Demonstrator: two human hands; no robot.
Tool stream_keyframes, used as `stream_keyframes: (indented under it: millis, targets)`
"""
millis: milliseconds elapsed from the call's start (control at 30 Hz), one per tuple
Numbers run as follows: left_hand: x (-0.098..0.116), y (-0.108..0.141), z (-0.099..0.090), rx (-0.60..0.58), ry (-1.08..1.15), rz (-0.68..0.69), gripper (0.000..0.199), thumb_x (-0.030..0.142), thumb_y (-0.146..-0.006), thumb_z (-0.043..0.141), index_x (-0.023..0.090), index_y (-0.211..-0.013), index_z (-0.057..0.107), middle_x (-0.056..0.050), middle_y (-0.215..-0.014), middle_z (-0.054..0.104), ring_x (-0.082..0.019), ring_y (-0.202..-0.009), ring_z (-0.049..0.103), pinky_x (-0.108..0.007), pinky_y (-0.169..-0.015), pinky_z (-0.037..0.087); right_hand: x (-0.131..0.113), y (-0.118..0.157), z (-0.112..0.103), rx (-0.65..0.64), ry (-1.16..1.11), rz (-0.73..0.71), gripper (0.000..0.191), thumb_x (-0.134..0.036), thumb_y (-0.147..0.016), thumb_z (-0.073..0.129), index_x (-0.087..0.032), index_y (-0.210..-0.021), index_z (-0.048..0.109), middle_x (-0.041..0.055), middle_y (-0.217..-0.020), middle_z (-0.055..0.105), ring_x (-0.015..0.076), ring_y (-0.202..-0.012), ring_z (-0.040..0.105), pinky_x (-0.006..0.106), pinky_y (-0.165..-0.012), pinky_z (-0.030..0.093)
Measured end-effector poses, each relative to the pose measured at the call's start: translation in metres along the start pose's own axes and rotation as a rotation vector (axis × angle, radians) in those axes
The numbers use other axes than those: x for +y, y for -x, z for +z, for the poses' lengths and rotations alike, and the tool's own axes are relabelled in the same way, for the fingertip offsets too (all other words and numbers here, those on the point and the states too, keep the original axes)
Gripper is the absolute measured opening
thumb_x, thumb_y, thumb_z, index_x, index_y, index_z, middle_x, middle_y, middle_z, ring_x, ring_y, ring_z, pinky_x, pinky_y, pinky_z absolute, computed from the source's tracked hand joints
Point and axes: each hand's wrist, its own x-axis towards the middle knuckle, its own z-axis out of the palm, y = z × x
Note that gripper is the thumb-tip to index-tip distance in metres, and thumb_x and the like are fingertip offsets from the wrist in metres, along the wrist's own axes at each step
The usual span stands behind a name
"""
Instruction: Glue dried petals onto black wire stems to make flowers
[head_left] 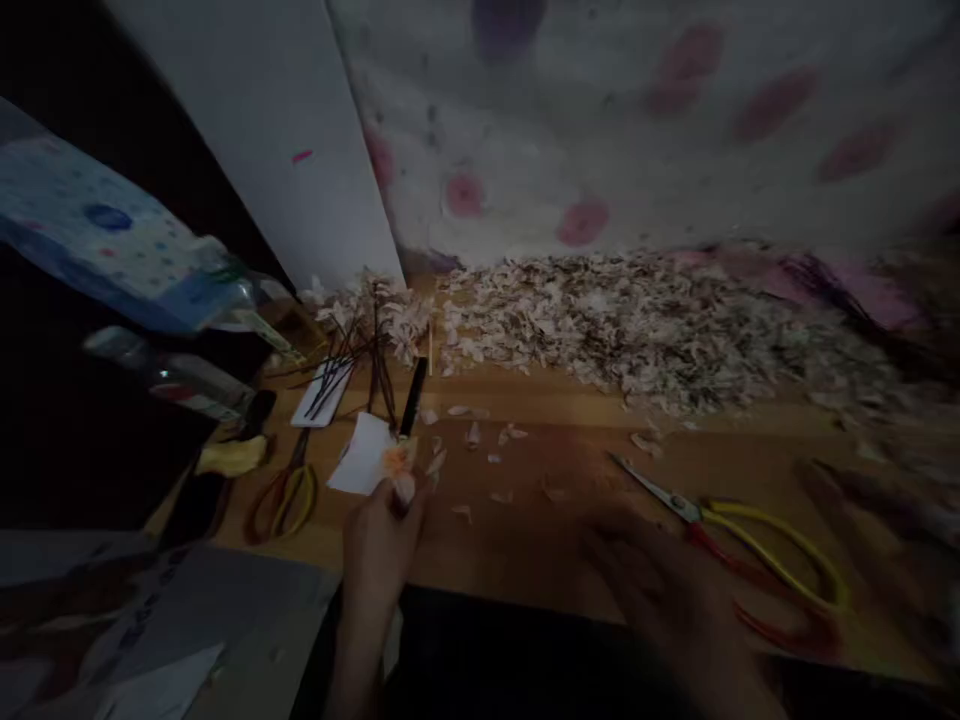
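My left hand [379,530] is closed around a small artificial flower with an orange middle [395,460] and a pale petal, held low over the table. White paper [360,455] lies just behind it, with a thin black object [413,398] beyond. My right hand [660,590], blurred, hovers near the front edge with its fingers stretched out and nothing visible in them. Beside it lie large scissors [684,508] with red and yellow handles, their tips pointing left. Several loose petals [472,436] are scattered between my hands.
A large heap of pale petals [637,330] spreads along the back. Dark thin stems [345,365] rest on a white block [319,400] at the left. Smaller scissors [289,500], a yellow lump [232,456] and bottles [187,385] are further left. Dark stems [832,290] lie at the far right.
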Motion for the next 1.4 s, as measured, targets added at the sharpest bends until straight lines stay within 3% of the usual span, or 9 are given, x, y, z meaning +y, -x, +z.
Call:
stream_keyframes:
  millis: [167, 300, 400, 533, 800, 1100, 1400]
  targets:
    - [-0.003, -0.011, 0.010, -0.048, 0.115, 0.046, 0.021, 0.044, -0.079, 0.056, 0.024, -0.072, 0.050, 0.000, -0.065, 0.055, -0.022, -0.065, 0.056, -0.030, -0.063, 0.037, 0.000, -0.002, 0.004, -0.004, -0.023, -0.049, 0.007, -0.027, -0.094, 0.057, -0.027, -0.098, 0.063, -0.0037, -0.083, 0.074, 0.0147, -0.071, 0.071, 0.022, -0.060, 0.050]
    - [-0.010, -0.017, 0.012, -0.107, 0.200, 0.063, 0.024, 0.046, -0.075, 0.058, 0.021, -0.076, 0.057, 0.002, -0.059, 0.054, -0.020, -0.058, 0.055, -0.030, -0.058, 0.039, -0.001, -0.003, 0.005, -0.039, -0.033, -0.002, 0.008, -0.030, -0.094, 0.057, -0.027, -0.096, 0.064, -0.0033, -0.081, 0.072, 0.0148, -0.070, 0.069, 0.023, -0.060, 0.050]
    - [-0.014, -0.019, 0.013, -0.086, 0.233, 0.081, 0.025, 0.045, -0.074, 0.060, 0.021, -0.079, 0.058, 0.003, -0.060, 0.052, -0.019, -0.058, 0.053, -0.029, -0.058, 0.039, -0.005, -0.005, 0.007, -0.069, -0.047, 0.037, 0.011, -0.030, -0.095, 0.055, -0.027, -0.097, 0.065, -0.0027, -0.084, 0.073, 0.0156, -0.075, 0.069, 0.025, -0.065, 0.050]
    - [-0.015, -0.020, 0.015, -0.053, 0.269, 0.106, 0.026, 0.044, -0.075, 0.062, 0.020, -0.086, 0.058, 0.007, -0.058, 0.048, -0.018, -0.056, 0.050, -0.029, -0.058, 0.040, -0.010, -0.007, 0.010, -0.119, -0.022, 0.037, 0.014, -0.030, -0.095, 0.052, -0.027, -0.092, 0.065, -0.0030, -0.079, 0.072, 0.0156, -0.068, 0.067, 0.026, -0.061, 0.047]
    - [-0.017, -0.018, 0.014, 0.015, 0.235, 0.047, 0.027, 0.048, -0.078, 0.061, 0.022, -0.082, 0.055, 0.004, -0.060, 0.054, -0.021, -0.061, 0.055, -0.031, -0.061, 0.038, -0.007, -0.003, 0.008, -0.167, -0.032, 0.084, 0.017, -0.033, -0.097, 0.050, -0.026, -0.092, 0.065, -0.0016, -0.084, 0.072, 0.0168, -0.074, 0.067, 0.028, -0.065, 0.047]
    - [-0.022, -0.023, 0.013, -0.113, 0.268, 0.045, 0.023, 0.042, -0.079, 0.060, 0.019, -0.078, 0.059, 0.004, -0.059, 0.052, -0.017, -0.055, 0.051, -0.031, -0.058, 0.038, -0.006, -0.002, 0.012, -0.202, -0.026, 0.117, 0.022, -0.036, -0.097, 0.047, -0.024, -0.094, 0.065, 0.0012, -0.086, 0.071, 0.0184, -0.076, 0.066, 0.030, -0.066, 0.047]
    - [-0.022, -0.023, 0.013, -0.087, 0.282, 0.092, 0.025, 0.045, -0.076, 0.058, 0.020, -0.080, 0.059, 0.004, -0.062, 0.051, -0.019, -0.061, 0.051, -0.031, -0.062, 0.038, -0.006, -0.003, 0.014, -0.257, 0.007, 0.145, 0.023, -0.033, -0.097, 0.046, -0.024, -0.096, 0.067, 0.0025, -0.089, 0.072, 0.0203, -0.080, 0.066, 0.033, -0.070, 0.048]
